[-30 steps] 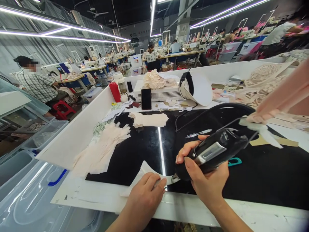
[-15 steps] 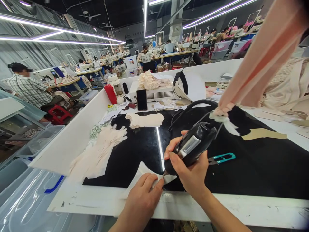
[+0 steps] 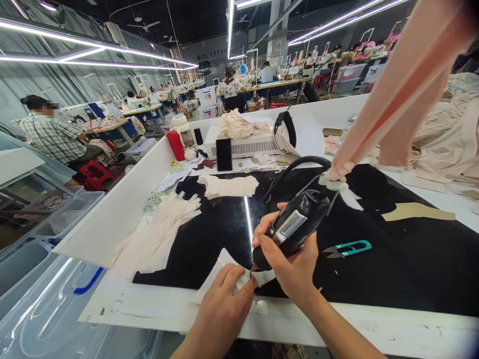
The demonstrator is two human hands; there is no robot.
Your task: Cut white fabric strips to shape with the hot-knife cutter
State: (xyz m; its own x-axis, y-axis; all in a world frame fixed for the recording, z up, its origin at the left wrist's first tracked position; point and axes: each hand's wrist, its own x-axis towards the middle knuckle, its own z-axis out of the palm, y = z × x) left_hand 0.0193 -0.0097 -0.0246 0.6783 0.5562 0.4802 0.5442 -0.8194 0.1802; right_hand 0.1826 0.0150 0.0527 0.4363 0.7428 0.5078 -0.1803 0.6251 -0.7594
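My right hand (image 3: 295, 269) is wrapped round a black corded hand-held power tool (image 3: 305, 212), its narrow tip pointing down and left. A pink fabric strip (image 3: 381, 114) is knotted to the tool's back end and runs up out of view. With fingers pinched together, my left hand (image 3: 228, 304) holds a pale fabric piece (image 3: 220, 267) at the front edge of the black mat (image 3: 374, 279). The tool's tip meets the fabric beside my left fingertips; the exact contact is too small to make out. Teal-handled thread snips (image 3: 354, 248) lie right of my right hand.
Stacked pale fabric pieces (image 3: 157, 234) lie at left, with another stack (image 3: 234, 185) farther back. A phone (image 3: 224, 154) leans against a white vented box (image 3: 250, 146). A tan pattern piece (image 3: 419, 212) lies at right. White side walls (image 3: 123, 199) border the table. People sit at sewing machines beyond.
The view has shifted slightly, moving the surroundings to the right. Both hands keep their hold, and the tool's tip stays by the fabric with only a small shift.
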